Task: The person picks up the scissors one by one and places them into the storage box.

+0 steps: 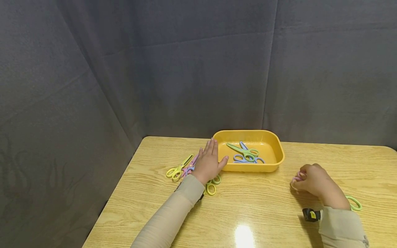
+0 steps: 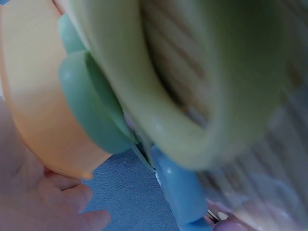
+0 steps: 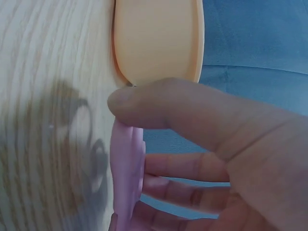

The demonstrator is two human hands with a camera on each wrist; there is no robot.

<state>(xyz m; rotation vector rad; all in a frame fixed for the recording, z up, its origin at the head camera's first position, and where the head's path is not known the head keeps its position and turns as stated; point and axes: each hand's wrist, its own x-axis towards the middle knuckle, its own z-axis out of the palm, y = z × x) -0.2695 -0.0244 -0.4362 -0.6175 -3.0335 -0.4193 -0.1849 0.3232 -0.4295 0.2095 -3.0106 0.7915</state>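
My left hand [image 1: 207, 165] lies with straight fingers against the left end of a yellow tray [image 1: 248, 167]. Inside the tray are green scissors [image 1: 249, 157] crossing blue scissors [image 1: 259, 160]. Under and beside my left wrist is a pile with yellow scissors [image 1: 176, 171], pink and blue ones, and a green handle [image 1: 217, 179]; my arm hides part of it. To the right of the tray, my right hand [image 1: 316, 181] pinches pink scissors [image 3: 127, 173] between thumb and fingers, just over the table. Their blades are hidden in the head view.
A green scissors handle [image 1: 356, 204] shows on the table beside my right wrist, the rest covered by the arm. Grey cloth [image 1: 198, 86] hangs behind and to the left of the wooden table [image 1: 263, 199].
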